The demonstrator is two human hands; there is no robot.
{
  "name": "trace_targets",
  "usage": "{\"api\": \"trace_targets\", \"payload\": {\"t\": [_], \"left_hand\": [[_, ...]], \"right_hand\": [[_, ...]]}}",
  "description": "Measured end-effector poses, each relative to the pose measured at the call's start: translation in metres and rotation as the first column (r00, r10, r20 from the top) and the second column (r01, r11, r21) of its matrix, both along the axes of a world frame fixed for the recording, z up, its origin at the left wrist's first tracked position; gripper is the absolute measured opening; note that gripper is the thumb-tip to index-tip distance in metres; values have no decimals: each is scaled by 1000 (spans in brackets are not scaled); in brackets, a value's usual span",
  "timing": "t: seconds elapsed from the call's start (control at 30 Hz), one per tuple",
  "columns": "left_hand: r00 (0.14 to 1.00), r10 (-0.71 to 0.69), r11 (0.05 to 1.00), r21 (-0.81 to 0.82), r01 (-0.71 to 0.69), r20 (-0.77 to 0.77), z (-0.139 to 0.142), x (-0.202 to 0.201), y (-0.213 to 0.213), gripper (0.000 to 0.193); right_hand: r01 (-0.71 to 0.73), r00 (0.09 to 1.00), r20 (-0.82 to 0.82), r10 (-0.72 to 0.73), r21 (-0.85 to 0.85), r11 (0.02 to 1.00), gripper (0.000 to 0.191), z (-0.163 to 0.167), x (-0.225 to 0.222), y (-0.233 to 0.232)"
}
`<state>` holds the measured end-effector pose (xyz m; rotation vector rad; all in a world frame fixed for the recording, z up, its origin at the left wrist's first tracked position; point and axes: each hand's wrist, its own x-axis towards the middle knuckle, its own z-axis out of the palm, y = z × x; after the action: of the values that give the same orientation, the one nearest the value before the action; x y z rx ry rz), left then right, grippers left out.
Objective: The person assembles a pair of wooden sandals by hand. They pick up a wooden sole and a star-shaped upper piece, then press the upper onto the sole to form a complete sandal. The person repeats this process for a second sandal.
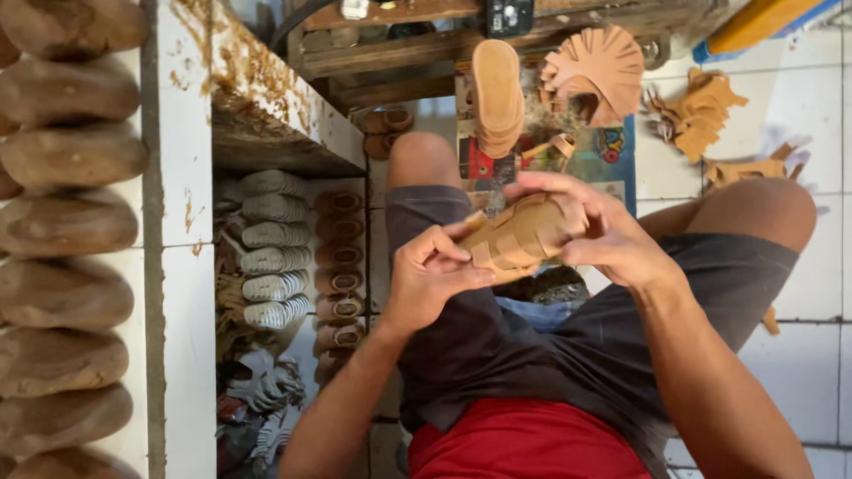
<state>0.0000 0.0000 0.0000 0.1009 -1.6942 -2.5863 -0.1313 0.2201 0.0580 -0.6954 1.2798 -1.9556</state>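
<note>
I'm looking down now and sweeping from the left: a column of brown wooden shoe forms (67, 222) is running down the edge, nine or so, the top and bottom ones cut off by the frame. Next I'm counting five pale ribbed soles (275, 248) stacked under the white bench (186, 177), and beside them a row of about seven brown soles (339, 266); the lower ones are fading into clutter I can't make out. Moving to the middle, my left hand (430, 279) is pinching the near end of one tan strapped sandal (519, 235), fingers curled tight on it. My right hand (603, 235) is wrapping over its far end, thumb on top, so both are gripping the sandal above my lap, between my knees. Its underside is hidden by my fingers. Beyond, one stack of tan insoles (497, 93) is standing, then a fan of tan leather pieces (599, 71), and loose leather scraps (701, 115) lying on the tiles at right.
</note>
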Motion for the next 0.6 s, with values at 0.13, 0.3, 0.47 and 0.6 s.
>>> {"api": "trace_targets", "payload": {"t": [0.13,0.3,0.47,0.6], "left_hand": [[947,-94,645,-744,-176,-306,-4,61,180,27],[928,-179,529,-827,-189,-326,82,72,201,25],[933,-172,523,-832,-185,-315,165,47,159,23],[939,-200,525,-840,-137,-278,213,7,85,21]], "right_hand": [[205,863,-498,-84,193,960,60,-34,72,206],[217,708,-706,19,243,945,44,34,81,203],[86,690,-702,175,320,944,26,119,34,139],[99,676,-721,153,294,951,15,162,-9,64]]}}
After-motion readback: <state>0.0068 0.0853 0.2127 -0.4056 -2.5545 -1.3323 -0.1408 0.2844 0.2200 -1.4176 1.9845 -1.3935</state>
